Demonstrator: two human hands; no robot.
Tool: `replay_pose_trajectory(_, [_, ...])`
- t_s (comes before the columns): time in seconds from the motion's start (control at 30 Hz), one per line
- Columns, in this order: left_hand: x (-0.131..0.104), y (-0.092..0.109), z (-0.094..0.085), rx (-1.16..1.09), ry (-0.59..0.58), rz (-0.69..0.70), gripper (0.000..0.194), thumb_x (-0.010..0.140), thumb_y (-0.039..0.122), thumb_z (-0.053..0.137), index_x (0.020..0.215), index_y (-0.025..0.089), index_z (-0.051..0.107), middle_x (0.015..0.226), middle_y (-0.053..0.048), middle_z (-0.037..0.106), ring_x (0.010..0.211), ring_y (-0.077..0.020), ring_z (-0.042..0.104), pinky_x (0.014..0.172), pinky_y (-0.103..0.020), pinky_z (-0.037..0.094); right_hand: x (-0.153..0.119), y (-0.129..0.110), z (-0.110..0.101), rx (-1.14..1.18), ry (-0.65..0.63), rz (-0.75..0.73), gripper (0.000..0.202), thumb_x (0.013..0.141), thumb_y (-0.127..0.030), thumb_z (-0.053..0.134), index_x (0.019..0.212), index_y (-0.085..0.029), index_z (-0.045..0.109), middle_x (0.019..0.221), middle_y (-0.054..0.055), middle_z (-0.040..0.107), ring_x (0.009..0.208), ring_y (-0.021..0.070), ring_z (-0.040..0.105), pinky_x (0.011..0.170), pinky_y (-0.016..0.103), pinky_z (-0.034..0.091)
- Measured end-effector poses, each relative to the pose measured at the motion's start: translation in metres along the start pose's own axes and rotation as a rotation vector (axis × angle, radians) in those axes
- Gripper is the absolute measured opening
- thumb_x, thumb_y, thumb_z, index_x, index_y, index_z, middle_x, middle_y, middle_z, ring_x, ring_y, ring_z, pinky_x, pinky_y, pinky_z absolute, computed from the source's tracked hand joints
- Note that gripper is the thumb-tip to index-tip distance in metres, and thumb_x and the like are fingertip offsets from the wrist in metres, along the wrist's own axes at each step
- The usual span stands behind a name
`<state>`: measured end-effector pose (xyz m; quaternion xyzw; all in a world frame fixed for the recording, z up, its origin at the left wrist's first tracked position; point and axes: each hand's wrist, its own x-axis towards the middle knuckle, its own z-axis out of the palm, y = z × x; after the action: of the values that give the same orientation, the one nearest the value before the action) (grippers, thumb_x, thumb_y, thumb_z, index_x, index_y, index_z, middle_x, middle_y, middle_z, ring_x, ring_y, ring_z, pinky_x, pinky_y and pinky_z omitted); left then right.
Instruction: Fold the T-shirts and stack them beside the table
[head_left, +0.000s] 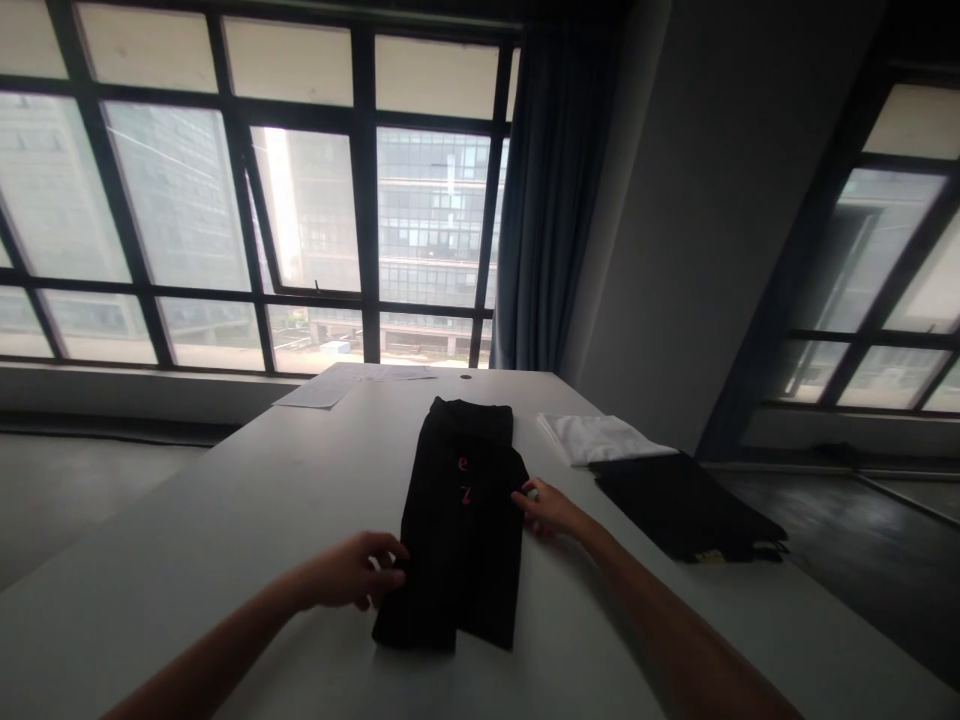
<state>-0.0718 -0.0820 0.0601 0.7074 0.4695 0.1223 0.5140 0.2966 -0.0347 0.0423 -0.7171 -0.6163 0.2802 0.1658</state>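
A black garment [480,540] with pink lettering on its upper part lies on the white table in front of me, folded into a long narrow shape. At its lower left edge is my left hand [352,572], fingers curved and apart, with the tips touching or just beside the cloth. On the opposite side my right hand [551,508] pinches the garment's right edge between thumb and finger, around the middle of its length. Several of the right hand's other fingers are curled and partly hidden.
To the right, a white folded cloth [604,438] and a dark folded cloth [686,505] lie partly overlapping along the table [300,490] edge. Sheets of paper [322,388] rest at the far left. Beyond stand windows, a blue curtain [540,210] and a pillar [675,200].
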Motion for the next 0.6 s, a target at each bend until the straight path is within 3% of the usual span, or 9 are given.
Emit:
replay_pose_trajectory(0.07, [0.013, -0.009, -0.003, -0.066, 0.081, -0.035, 0.056, 0.067, 0.051, 0.076, 0.114, 0.022, 0.064, 0.1, -0.006, 0.068, 0.073, -0.0201, 0.07, 0.063, -0.032, 0.057, -0.02, -0.012, 0.011, 0.124, -0.142, 0.01, 0.063, 0.09, -0.047, 0.059, 0.14, -0.016, 0.035, 0.083, 0.004, 0.068, 0.066, 0.0192, 0.067, 0.059, 0.03, 0.052])
replay_pose_trajectory(0.13, [0.025, -0.016, 0.001, -0.084, 0.153, -0.06, 0.06, 0.065, 0.045, 0.078, 0.118, 0.022, 0.061, 0.1, -0.005, 0.066, 0.067, -0.0172, 0.067, 0.062, -0.031, 0.056, -0.038, -0.023, 0.02, 0.125, -0.146, -0.082, 0.07, 0.08, -0.034, 0.073, 0.139, -0.019, 0.038, 0.09, 0.004, 0.068, 0.072, 0.0185, 0.067, 0.062, 0.029, 0.053])
replay_pose_trajectory(0.2, [0.032, -0.021, 0.01, -0.068, 0.202, -0.038, 0.057, 0.063, 0.036, 0.078, 0.115, 0.021, 0.062, 0.096, -0.003, 0.064, 0.062, -0.014, 0.063, 0.059, -0.029, 0.054, -0.051, -0.031, 0.025, 0.069, -0.071, -0.184, 0.06, 0.072, -0.019, 0.077, 0.126, -0.019, 0.052, 0.1, 0.005, 0.067, 0.085, 0.0186, 0.066, 0.071, 0.027, 0.053])
replay_pose_trajectory(0.27, [0.034, -0.021, 0.018, -0.027, 0.23, -0.008, 0.049, 0.062, 0.028, 0.075, 0.109, 0.02, 0.064, 0.091, 0.0, 0.062, 0.059, -0.012, 0.06, 0.056, -0.027, 0.052, -0.06, -0.034, 0.023, 0.054, -0.063, -0.199, 0.041, 0.072, -0.011, 0.074, 0.111, -0.016, 0.061, 0.104, 0.007, 0.066, 0.088, 0.018, 0.065, 0.073, 0.027, 0.053])
replay_pose_trajectory(0.37, [0.028, -0.012, 0.018, 0.062, 0.278, 0.021, 0.038, 0.064, 0.022, 0.067, 0.101, 0.018, 0.068, 0.084, 0.001, 0.061, 0.054, -0.0103, 0.057, 0.052, -0.025, 0.048, -0.07, -0.03, 0.007, 0.147, -0.19, -0.09, 0.023, 0.079, -0.009, 0.064, 0.101, -0.014, 0.065, 0.094, 0.005, 0.064, 0.068, 0.0125, 0.062, 0.061, 0.025, 0.052])
replay_pose_trajectory(0.47, [0.015, 0.002, 0.007, 0.101, 0.288, 0.027, 0.033, 0.065, 0.021, 0.064, 0.097, 0.016, 0.071, 0.08, 0.0, 0.063, 0.054, -0.0109, 0.057, 0.051, -0.025, 0.047, -0.078, -0.018, -0.022, 0.265, -0.275, -0.051, 0.015, 0.078, -0.011, 0.066, 0.093, -0.014, 0.067, 0.08, -0.001, 0.058, 0.058, 0.0073, 0.055, 0.055, 0.022, 0.05])
replay_pose_trajectory(0.6, [-0.002, 0.02, 0.003, 0.073, 0.172, -0.042, 0.037, 0.065, 0.027, 0.069, 0.099, 0.015, 0.072, 0.083, -0.002, 0.067, 0.057, -0.0131, 0.061, 0.054, -0.027, 0.052, -0.089, -0.003, -0.052, 0.329, -0.389, -0.034, 0.022, 0.074, -0.022, 0.076, 0.093, -0.015, 0.067, 0.074, -0.004, 0.054, 0.055, 0.0048, 0.051, 0.051, 0.017, 0.049])
